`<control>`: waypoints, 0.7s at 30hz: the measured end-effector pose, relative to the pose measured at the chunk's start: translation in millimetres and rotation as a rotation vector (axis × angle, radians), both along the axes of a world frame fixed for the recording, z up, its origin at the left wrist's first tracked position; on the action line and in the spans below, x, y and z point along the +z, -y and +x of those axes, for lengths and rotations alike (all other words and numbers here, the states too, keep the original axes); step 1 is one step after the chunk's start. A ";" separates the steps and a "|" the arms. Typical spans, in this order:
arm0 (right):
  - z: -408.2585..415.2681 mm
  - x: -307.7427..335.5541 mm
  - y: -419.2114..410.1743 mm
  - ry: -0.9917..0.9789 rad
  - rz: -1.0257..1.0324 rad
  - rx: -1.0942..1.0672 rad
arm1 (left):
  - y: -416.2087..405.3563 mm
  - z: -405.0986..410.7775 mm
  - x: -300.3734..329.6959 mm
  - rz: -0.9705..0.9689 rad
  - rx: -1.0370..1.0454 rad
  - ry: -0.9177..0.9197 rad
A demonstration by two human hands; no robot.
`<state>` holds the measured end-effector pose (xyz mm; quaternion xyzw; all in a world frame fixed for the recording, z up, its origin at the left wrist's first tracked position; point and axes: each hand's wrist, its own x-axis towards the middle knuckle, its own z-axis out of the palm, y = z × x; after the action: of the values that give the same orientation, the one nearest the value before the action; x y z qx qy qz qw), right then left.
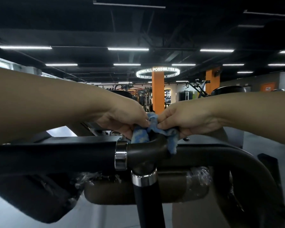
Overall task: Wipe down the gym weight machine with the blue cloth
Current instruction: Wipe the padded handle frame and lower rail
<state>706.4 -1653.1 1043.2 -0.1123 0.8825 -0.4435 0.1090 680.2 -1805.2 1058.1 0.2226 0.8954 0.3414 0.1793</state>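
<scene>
Head view: left hand (122,117) and right hand (184,120) both pinch blue cloth (148,130) draped over machine handle (143,153); orange pillar (158,91) behind, dark ceiling.

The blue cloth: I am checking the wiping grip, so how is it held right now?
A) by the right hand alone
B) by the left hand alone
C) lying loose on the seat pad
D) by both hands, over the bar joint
D: the left hand and right hand both pinch the blue cloth, draped over the machine's dark bar joint.
</scene>
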 end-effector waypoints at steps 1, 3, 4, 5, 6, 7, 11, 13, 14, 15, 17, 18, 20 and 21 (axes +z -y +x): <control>8.3 -0.1 0.5 -0.014 0.022 -0.003 | 0.6 6.5 0.5 -0.001 -0.018 -0.003; 23.6 -0.5 1.0 -0.056 0.067 -0.009 | 2.5 19.4 1.0 -0.008 -0.061 -0.018; 31.1 -0.4 1.6 -0.078 0.087 -0.009 | 4.1 25.9 1.4 -0.017 -0.084 -0.039; 38.7 0.4 2.5 -0.101 0.112 -0.006 | 6.3 31.7 2.1 -0.038 -0.110 -0.077; 46.0 0.9 4.6 -0.119 0.142 -0.002 | 9.2 36.8 2.7 -0.074 -0.138 -0.128; 52.7 1.6 6.6 -0.131 0.171 0.008 | 11.9 41.2 3.7 -0.120 -0.166 -0.187; 73.9 3.8 15.3 -0.276 0.426 0.039 | 22.7 49.8 11.6 -0.454 -0.322 -0.538; 81.9 2.5 18.7 -0.387 0.593 0.069 | 30.8 52.5 18.5 -0.581 -0.392 -0.626; 86.1 1.0 20.0 -0.409 0.643 0.076 | 35.0 55.7 23.4 -0.621 -0.416 -0.626; 87.8 -0.5 18.9 -0.427 0.681 0.072 | 39.0 60.6 29.6 -0.661 -0.434 -0.612; 89.6 -1.7 19.4 -0.454 0.743 0.052 | 47.8 72.9 39.2 -0.710 -0.446 -0.541; 89.9 -1.3 21.2 -0.476 0.772 0.049 | 51.5 76.6 42.6 -0.699 -0.442 -0.506; 87.8 -0.8 23.6 -0.515 0.850 0.068 | 56.9 78.3 45.0 -0.651 -0.403 -0.469; 85.7 -1.8 25.9 -0.524 0.895 0.083 | 58.2 77.1 42.4 -0.666 -0.389 -0.495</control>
<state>792.1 -1679.0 1041.4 -0.1969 0.9782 0.0248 -0.0605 757.3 -1863.4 1100.6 0.3916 0.9139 -0.0685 0.0828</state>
